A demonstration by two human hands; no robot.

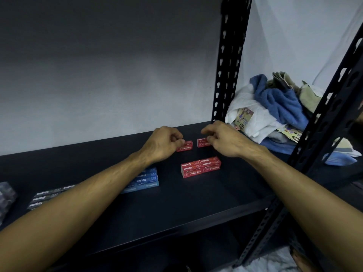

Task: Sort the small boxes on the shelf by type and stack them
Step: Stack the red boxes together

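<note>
On the dark shelf (176,209) lie small staple boxes in three colours. My left hand (164,143) pinches a red box (185,147) near the back of the shelf. Just to its right, my right hand (222,140) grips another red box (202,143). In front of both sits a stack of red boxes (200,166). A blue stack (145,180) lies partly under my left forearm. Black boxes (51,195) lie in a group at the far left.
A black slotted upright (227,61) stands behind my right hand, another upright (324,122) at the front right. A pile of towels and cloths (275,107) fills the bay to the right. A greyish object (5,195) sits at the left edge.
</note>
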